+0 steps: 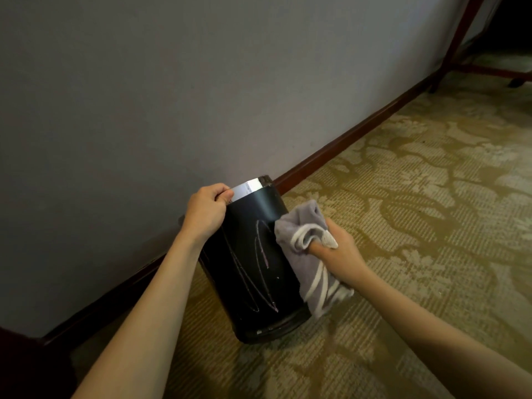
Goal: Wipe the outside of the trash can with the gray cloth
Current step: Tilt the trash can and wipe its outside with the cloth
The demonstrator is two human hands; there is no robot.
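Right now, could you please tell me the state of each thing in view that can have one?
Black cylindrical trash can: tilted, scribbled with pale marks, unwiped.
Gray cloth with white stripes: bunched, pressed against the can's right side.
Left hand: grips the can's silver rim.
Right hand: grips the cloth.

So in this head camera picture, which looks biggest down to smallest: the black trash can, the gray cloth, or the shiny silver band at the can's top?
1. Black trash can, clearly largest.
2. Gray cloth, bunched in the right hand, so partly hidden.
3. Silver band, smallest; the left hand covers one end.
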